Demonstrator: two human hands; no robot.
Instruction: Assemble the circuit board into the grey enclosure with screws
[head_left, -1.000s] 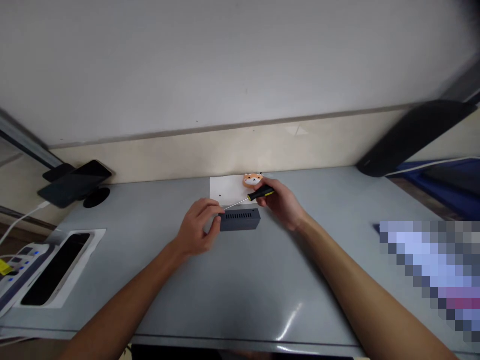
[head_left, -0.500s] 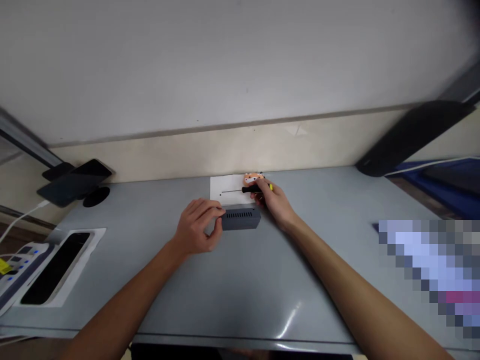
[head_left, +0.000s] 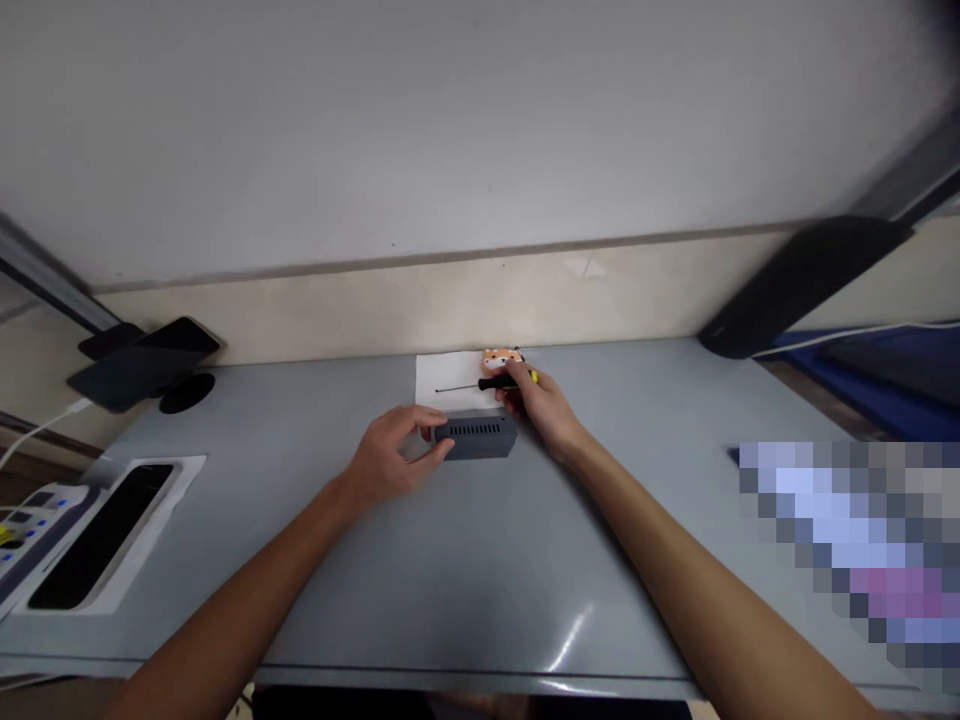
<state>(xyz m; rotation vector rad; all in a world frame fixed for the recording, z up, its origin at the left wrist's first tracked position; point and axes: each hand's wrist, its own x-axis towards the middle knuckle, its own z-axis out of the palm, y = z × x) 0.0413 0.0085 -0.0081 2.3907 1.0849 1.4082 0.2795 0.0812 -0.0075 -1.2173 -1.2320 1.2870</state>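
Observation:
My left hand (head_left: 391, 452) grips the left end of a dark grey box (head_left: 480, 446), thumb in front and fingers behind. The box has a row of vent slots along its top and rests on the table. A screwdriver (head_left: 493, 382) with a black and yellow handle is held in my right hand (head_left: 545, 412), its thin shaft pointing left. Its tip is over a white sheet of paper (head_left: 431, 370), at a small dark spot. Behind my right fingers lies an orange and white animal-face item (head_left: 498, 358), partly hidden.
On the left, a phone (head_left: 105, 535) lies on white paper beside a power strip (head_left: 37, 530), and a dark device (head_left: 146, 365) leans on a stand. At the right are a black cylindrical object (head_left: 802, 285) and a pixelated area. A wall closes off the grey table's (head_left: 450, 580) back.
My left thumb and fingers have spread and closed around the box end. The screwdriver tip has moved onto the dark spot on the paper. The whole view has shifted slightly.

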